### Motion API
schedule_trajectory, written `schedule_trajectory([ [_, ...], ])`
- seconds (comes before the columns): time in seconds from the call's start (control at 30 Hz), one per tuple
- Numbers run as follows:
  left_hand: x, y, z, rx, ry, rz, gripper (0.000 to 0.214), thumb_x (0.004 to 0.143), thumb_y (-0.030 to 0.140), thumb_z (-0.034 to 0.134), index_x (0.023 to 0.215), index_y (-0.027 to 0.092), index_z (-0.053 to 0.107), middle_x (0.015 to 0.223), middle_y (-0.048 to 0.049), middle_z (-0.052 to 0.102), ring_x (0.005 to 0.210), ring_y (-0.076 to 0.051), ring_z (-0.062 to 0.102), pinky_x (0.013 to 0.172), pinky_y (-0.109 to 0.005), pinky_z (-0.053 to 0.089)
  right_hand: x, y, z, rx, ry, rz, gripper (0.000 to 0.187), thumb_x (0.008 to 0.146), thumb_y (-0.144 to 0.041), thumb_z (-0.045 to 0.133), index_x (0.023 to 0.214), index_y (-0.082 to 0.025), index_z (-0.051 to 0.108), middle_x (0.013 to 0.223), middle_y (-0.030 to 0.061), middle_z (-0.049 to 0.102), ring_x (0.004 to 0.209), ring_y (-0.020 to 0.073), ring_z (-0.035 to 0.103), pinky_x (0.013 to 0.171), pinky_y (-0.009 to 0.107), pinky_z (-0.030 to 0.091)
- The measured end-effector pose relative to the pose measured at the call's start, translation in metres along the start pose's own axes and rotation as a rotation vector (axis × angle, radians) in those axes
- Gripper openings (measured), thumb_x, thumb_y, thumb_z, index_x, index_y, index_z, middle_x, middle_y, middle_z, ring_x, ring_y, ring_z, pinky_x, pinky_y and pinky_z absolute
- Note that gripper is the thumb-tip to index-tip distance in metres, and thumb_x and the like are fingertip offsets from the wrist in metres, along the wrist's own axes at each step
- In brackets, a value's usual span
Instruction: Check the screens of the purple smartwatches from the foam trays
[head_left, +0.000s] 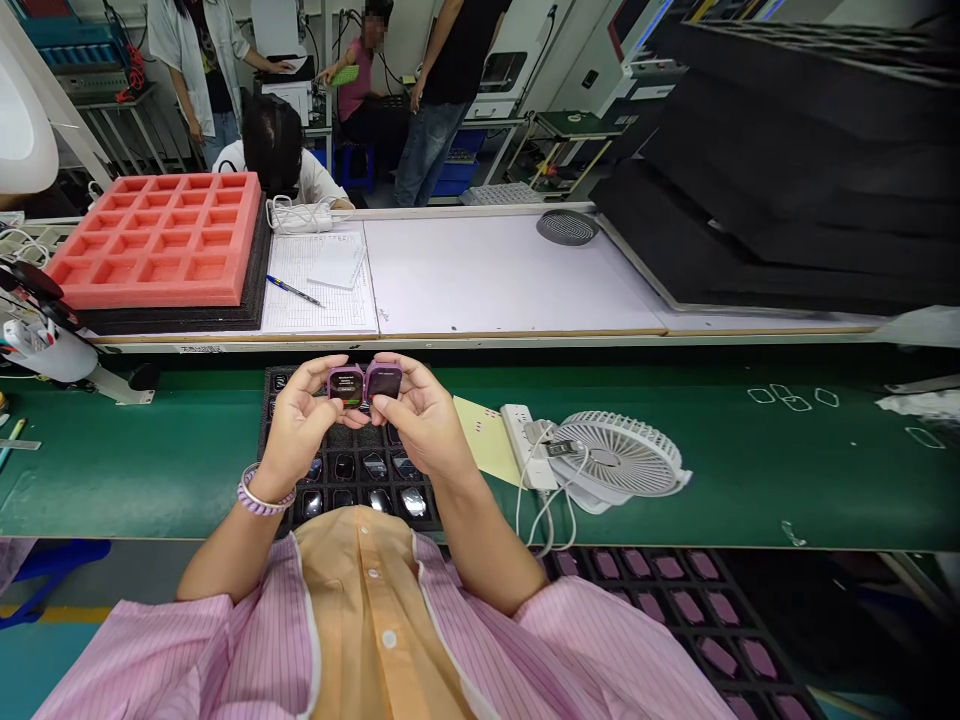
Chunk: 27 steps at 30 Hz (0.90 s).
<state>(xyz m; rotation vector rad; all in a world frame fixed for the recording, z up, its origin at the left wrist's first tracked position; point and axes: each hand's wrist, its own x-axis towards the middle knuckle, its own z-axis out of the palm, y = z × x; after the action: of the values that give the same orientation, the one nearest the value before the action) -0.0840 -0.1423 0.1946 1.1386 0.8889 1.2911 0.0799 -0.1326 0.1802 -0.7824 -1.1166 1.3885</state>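
Two small purple-cased smartwatch bodies are held up side by side above a black compartment tray [322,470]. My left hand [304,410] is closed on the left smartwatch [346,386], whose lit screen shows small text and a green patch. Between the fingers and thumb of my right hand [420,415] is the other smartwatch [384,381], its screen dark with faint text. The two cases appear to touch at their inner edges. Several shiny watch-like pieces sit in the tray's compartments under my hands, partly hidden by my wrists.
Right of the tray lie a yellow paper [486,440], a white power strip [525,445] and a white fan [619,455] with cables. A pink foam tray [161,240] and pen [294,290] rest on the shelf. Black sheets [780,190] are stacked right. Several people are beyond.
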Motion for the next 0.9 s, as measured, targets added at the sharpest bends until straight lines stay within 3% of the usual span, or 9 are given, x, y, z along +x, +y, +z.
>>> schedule_trajectory([
  [0.27,0.0011,-0.0003,0.0004,0.003,0.003,0.003,0.042,0.082,0.020,0.067,0.123,0.020,0.062,0.120,-0.0079,0.072,0.067,-0.014,0.076,0.066,-0.026,0.067,0.0005,0.0025,-0.0013,0.030,-0.011,-0.018,0.042,0.081,-0.028,0.078,0.120,-0.025,0.063,0.096,0.0010,0.065,0.064,0.0128,0.057,0.062,0.030,0.053],
  [0.57,-0.0006,-0.0039,0.0023,0.036,-0.018,0.019,0.038,0.085,0.022,0.068,0.122,0.020,0.063,0.118,-0.0069,0.073,0.068,-0.013,0.075,0.067,-0.027,0.068,0.0027,0.0031,-0.0009,-0.002,0.068,-0.016,0.034,0.084,-0.039,0.079,0.110,-0.023,0.064,0.092,0.0004,0.063,0.058,0.0101,0.051,0.054,0.027,0.047],
  [0.73,0.0001,-0.0046,0.0012,0.040,-0.006,0.026,0.037,0.086,0.022,0.067,0.123,0.019,0.063,0.119,-0.0077,0.073,0.069,-0.013,0.076,0.067,-0.026,0.068,0.0009,0.0031,-0.0019,0.012,0.031,-0.016,0.035,0.081,-0.029,0.075,0.114,-0.024,0.064,0.090,-0.0003,0.064,0.061,0.0127,0.056,0.058,0.029,0.049],
  [0.9,0.0009,-0.0022,0.0024,0.029,0.000,0.033,0.036,0.087,0.025,0.070,0.122,0.020,0.063,0.116,-0.0068,0.073,0.067,-0.012,0.075,0.065,-0.026,0.067,0.0007,0.0027,-0.0012,0.055,0.026,-0.021,0.032,0.084,-0.032,0.074,0.113,-0.024,0.065,0.088,0.0003,0.067,0.059,0.0132,0.058,0.057,0.029,0.046],
])
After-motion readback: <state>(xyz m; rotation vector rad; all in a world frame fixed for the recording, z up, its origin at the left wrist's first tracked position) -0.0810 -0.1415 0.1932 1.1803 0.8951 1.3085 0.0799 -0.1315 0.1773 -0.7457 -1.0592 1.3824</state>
